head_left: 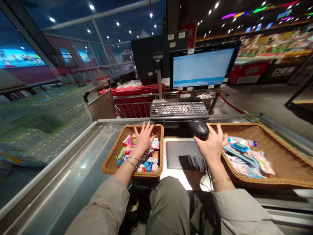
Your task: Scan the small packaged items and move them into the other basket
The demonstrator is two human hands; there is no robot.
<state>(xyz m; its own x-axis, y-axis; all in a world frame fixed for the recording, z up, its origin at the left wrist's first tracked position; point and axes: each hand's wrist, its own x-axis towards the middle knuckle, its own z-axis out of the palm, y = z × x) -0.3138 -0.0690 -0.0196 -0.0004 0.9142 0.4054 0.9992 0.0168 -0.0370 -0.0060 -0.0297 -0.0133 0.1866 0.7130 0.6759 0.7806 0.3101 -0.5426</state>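
Observation:
Over the left wicker basket [107,163], my left hand [144,138] reaches out with its fingers spread. It is open, and no item shows in its grip. Small colourful packaged items [148,165] lie below it in that basket, partly covered by the hand and wrist. My right hand [212,145] holds a black handheld barcode scanner [199,128], its head turned left; the handle is mostly hidden by the palm. Beside that hand, the right wicker basket [288,156] contains several clear-wrapped items [249,156] at its left end.
A grey flat panel [183,155] is set in the counter between the baskets. Behind it stand a black keyboard [179,109] and a lit monitor [201,68]. A metal counter surface [80,166] stretches along the left. The scanner's cable [209,174] hangs near my right wrist.

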